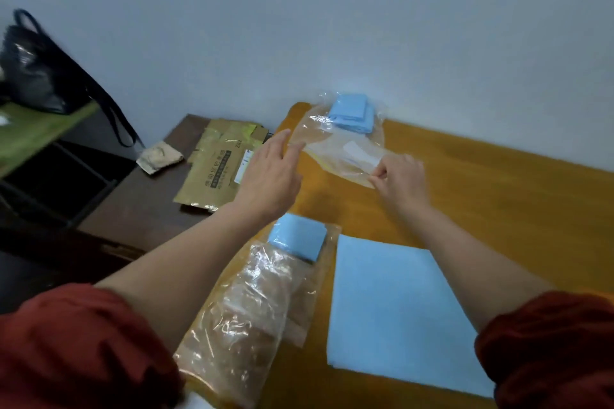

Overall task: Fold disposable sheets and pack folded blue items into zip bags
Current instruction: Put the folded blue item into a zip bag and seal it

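Observation:
A clear zip bag (pixel 342 146) lies at the far edge of the orange table (pixel 498 183), with a folded blue item (pixel 352 111) inside its far end. My right hand (pixel 400 176) pinches the bag's near corner. My left hand (pixel 270 173) hovers with straight fingers at the bag's left edge, fingertips close to the plastic. Nearer to me, a small folded blue item (pixel 297 236) rests on a pile of clear zip bags (pixel 246 319). A large folded blue sheet (pixel 395 309) lies flat beside the pile, under my right forearm.
A flattened cardboard box (pixel 216 169) and a crumpled brown scrap (pixel 159 158) sit on a dark low table (pixel 139 209) to the left. A black bag (pixel 36 73) stands on a green surface at far left. A pale wall runs behind the table.

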